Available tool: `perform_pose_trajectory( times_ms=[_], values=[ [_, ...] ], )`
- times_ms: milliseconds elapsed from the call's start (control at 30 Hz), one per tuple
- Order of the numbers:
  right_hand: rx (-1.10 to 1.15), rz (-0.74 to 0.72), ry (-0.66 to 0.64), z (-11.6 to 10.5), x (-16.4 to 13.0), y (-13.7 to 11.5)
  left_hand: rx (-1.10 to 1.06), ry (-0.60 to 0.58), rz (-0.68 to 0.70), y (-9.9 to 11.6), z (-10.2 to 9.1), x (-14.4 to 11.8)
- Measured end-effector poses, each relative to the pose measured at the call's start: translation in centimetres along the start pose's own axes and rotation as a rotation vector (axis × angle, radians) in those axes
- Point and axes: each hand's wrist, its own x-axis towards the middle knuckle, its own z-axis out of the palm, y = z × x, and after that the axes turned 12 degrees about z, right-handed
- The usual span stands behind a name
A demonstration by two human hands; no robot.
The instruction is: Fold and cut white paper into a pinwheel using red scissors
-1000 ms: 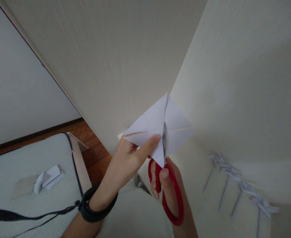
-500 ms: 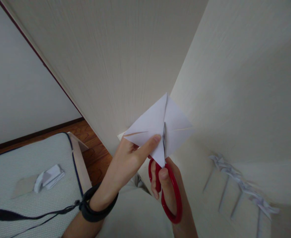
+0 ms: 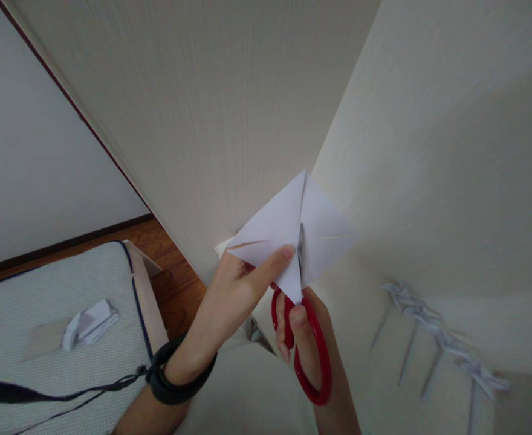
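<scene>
A white square of paper (image 3: pixel 266 226), turned like a diamond, has slits running in from its corners. My left hand (image 3: pixel 241 284) pinches it from the lower left, thumb on top and fingers hidden beneath. My right hand (image 3: pixel 309 326) grips red-handled scissors (image 3: pixel 324 368), with thumb and fingers through the loops. One blade lies over the paper along the slit from the near corner, its tip near the middle; the other blade is hidden under the sheet. A black strap (image 3: pixel 175 377) circles my left wrist.
On the right, several folded white paper pinwheels (image 3: pixel 438 329) on thin sticks lie in a row on a pale surface. To the left, folded papers (image 3: pixel 94 323) rest on a mattress (image 3: pixel 30 290). Pale panels (image 3: pixel 211 109) stand close ahead. Wooden floor (image 3: pixel 178 284) shows between.
Hardly anything differs. The scissors' handles have shifted very slightly up and left, while the paper and my left hand hold almost still.
</scene>
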Motion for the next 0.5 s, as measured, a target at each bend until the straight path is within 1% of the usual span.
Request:
perform_pose_trajectory(
  times_ms=[167,333,500],
  values=[
    [0.029,-0.003,-0.019,-0.03,0.13,-0.03,0.039,0.019,-0.009,-0.02,0.12,0.0],
    [0.039,-0.003,-0.009,0.03,0.27,0.04,0.003,0.028,-0.009,0.0,0.14,0.08],
    [0.103,0.031,-0.046,-0.05,0.06,0.72,-0.055,0.025,-0.03,-0.32,0.03,0.05]
  ],
)
